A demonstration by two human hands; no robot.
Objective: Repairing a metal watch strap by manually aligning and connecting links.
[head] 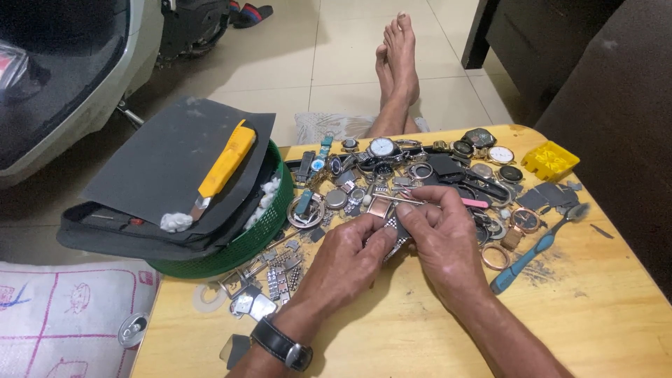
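Both hands meet mid-table over the parts pile. Left hand (348,257) fingers curled, pinching a metal watch band (393,234) from below. Right hand (441,234) fingers closed on a thin tool (399,199), tip at the band's rose-gold case (379,206). Loose watches (383,148) along far edge, blue toothbrush (535,248) near right edge, green basket (241,245) at left edge

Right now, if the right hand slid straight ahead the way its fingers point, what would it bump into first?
The right hand points up and left across the table. Beyond the metal watch band it pinches, it would probably first meet the rose-gold square watch case, then loose watch parts. Depth is hard to judge.
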